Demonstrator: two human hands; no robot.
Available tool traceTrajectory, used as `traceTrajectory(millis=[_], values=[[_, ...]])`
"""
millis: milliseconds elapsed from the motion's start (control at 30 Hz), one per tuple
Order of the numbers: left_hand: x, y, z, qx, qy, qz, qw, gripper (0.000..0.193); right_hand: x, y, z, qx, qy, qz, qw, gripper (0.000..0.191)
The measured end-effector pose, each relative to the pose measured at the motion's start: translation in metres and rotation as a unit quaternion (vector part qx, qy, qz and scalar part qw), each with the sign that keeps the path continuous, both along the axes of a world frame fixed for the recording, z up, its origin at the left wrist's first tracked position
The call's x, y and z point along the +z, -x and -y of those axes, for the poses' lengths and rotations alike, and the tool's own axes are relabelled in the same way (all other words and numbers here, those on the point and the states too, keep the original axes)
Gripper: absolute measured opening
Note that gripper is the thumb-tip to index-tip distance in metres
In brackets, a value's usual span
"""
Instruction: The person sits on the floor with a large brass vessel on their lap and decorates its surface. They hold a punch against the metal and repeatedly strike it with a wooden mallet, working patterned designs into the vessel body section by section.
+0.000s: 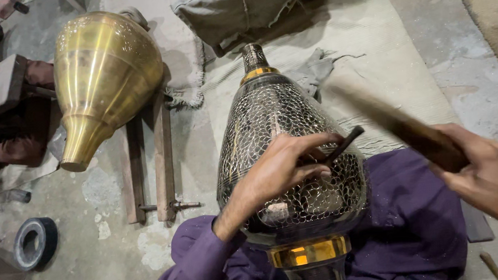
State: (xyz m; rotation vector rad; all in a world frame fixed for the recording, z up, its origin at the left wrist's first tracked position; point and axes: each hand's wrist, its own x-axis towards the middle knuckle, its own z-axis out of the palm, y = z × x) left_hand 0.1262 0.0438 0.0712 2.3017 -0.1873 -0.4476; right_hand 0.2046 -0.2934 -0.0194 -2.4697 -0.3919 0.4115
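Observation:
A large dark metal vase [271,120] with fine engraved net pattern and brass bands lies across my lap, neck pointing away. My left hand [281,167] rests on its belly and grips a thin dark chisel [345,143] whose tip touches the surface. My right hand [486,176] is raised to the right, closed around a wooden hammer handle [404,126], blurred by motion, above and to the right of the chisel. My purple-clad legs [413,228] sit under the vase.
A plain polished brass vase [102,75] rests on a wooden frame [149,161] at the left. A black tape roll [34,241] lies on the concrete floor at lower left. Folded cloth [237,9] and sacking cover the floor behind. Dark objects sit at far left.

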Motion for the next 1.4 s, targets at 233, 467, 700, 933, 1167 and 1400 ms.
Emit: traceTrajectory(millis=[233,467,700,933,1167,1400], values=[[-0.007,-0.012,-0.003,-0.100,0.050,0.089,0.990,0.061,-0.016,0.040,-0.001,-0.015,0.006,0.019,1.000,0.053],[-0.003,-0.018,-0.009,-0.119,0.070,0.061,0.989,0.058,-0.033,0.064,0.007,-0.066,-0.093,0.006,0.994,0.047],[-0.010,-0.033,-0.006,-0.152,0.089,0.065,0.982,0.059,-0.077,0.084,0.012,-0.066,-0.134,-0.025,0.988,0.046],[-0.023,-0.042,0.002,-0.230,0.097,0.041,0.968,0.055,-0.094,0.095,0.009,-0.011,-0.144,0.058,0.988,0.059],[-0.023,-0.042,0.007,-0.262,0.082,0.022,0.961,0.048,-0.081,0.105,0.006,-0.156,-0.191,0.021,0.969,0.030],[-0.012,-0.034,0.021,-0.266,-0.049,0.054,0.961,0.042,-0.092,0.110,0.005,-0.101,-0.256,0.167,0.947,0.021]])
